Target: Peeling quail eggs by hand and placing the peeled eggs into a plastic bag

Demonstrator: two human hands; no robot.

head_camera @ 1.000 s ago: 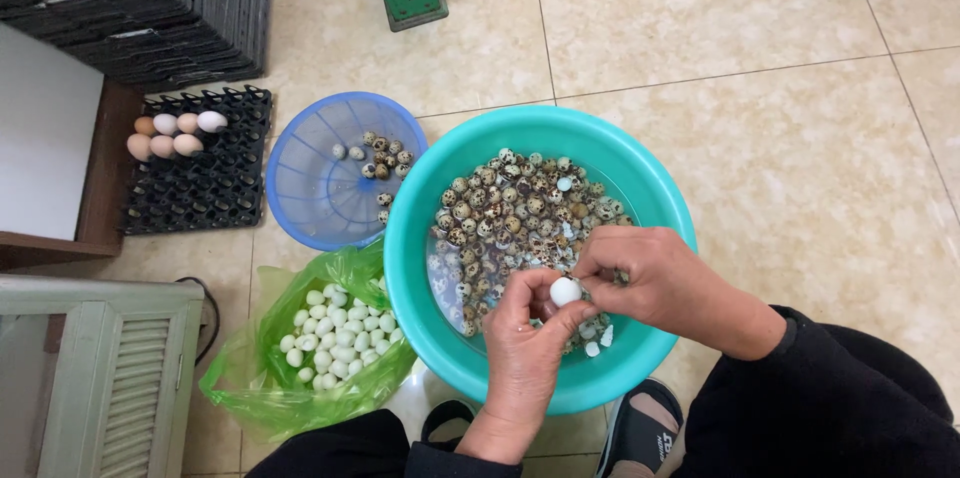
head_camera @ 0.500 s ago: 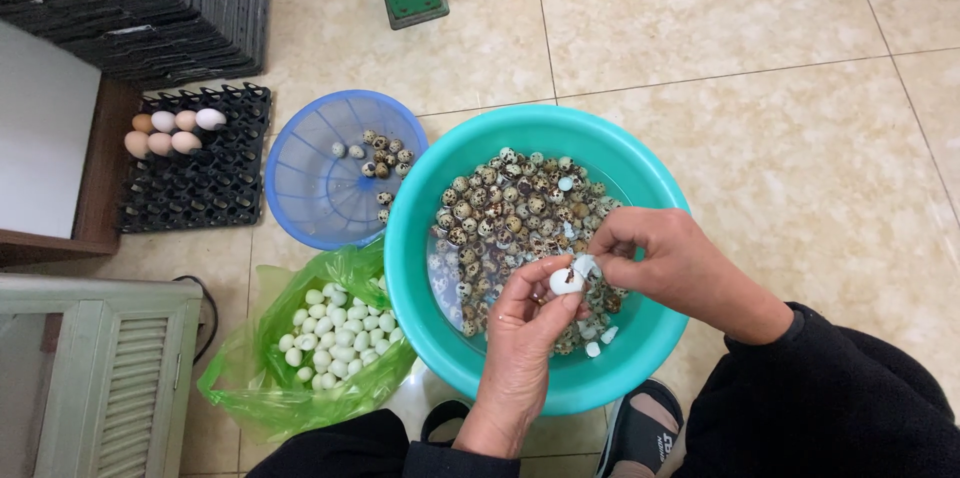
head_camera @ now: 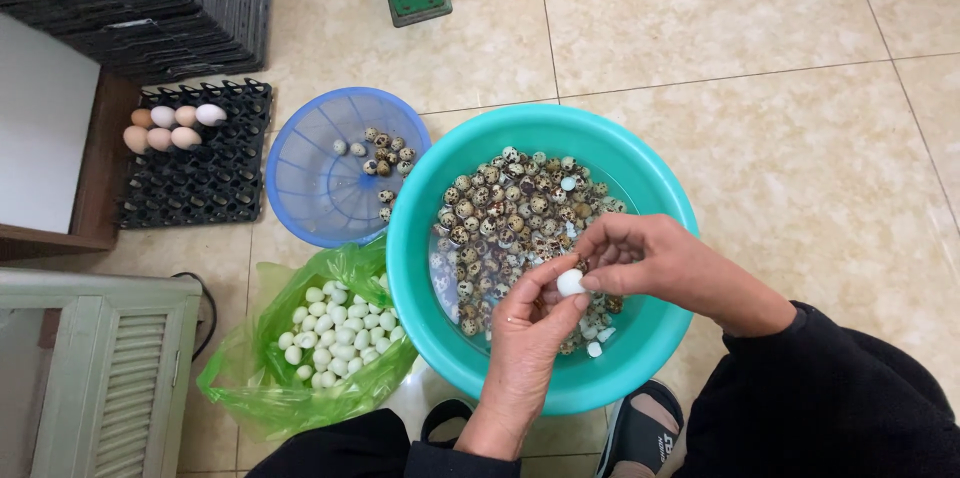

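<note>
Left hand (head_camera: 528, 323) and right hand (head_camera: 640, 256) both pinch one peeled white egg (head_camera: 570, 282) over the teal basin (head_camera: 420, 268). Grip closed on it. Egg's long axis unclear, looks near round.

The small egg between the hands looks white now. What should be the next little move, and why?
Probably the left hand should carry the peeled egg to the green bag on the left. The egg shows no speckled shell, and that bag already holds white peeled eggs, while the teal basin holds speckled ones.
</note>
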